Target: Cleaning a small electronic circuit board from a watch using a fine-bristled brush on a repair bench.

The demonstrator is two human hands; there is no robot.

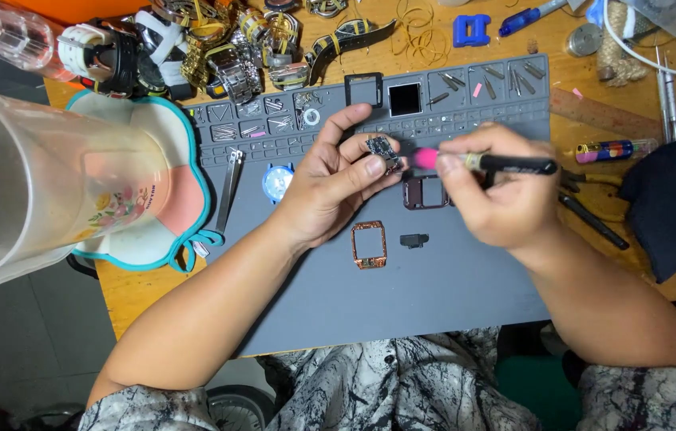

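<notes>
Grey work mat [402, 303] on a wooden bench [126, 295], its tray slots holding small parts; heap of watches [218, 48] behind. Left hand [326, 187] pinches a small watch part [384, 152] between thumb and fingertips above the mat. Right hand [497, 191] is closed around a pink-tipped black tool [489, 162], its tip at the part; a copper frame [369, 244] lies on the mat below.

My work mat [402, 303]: matt grey rubber. Desk [138, 291]: bare wood. Watch pile [226, 48]: shiny metal bracelets. Jug [26, 183]: clear glossy plastic. Bezel frame [369, 244]: coppery metal. My brush [505, 164]: black handle, pink plastic collar.
</notes>
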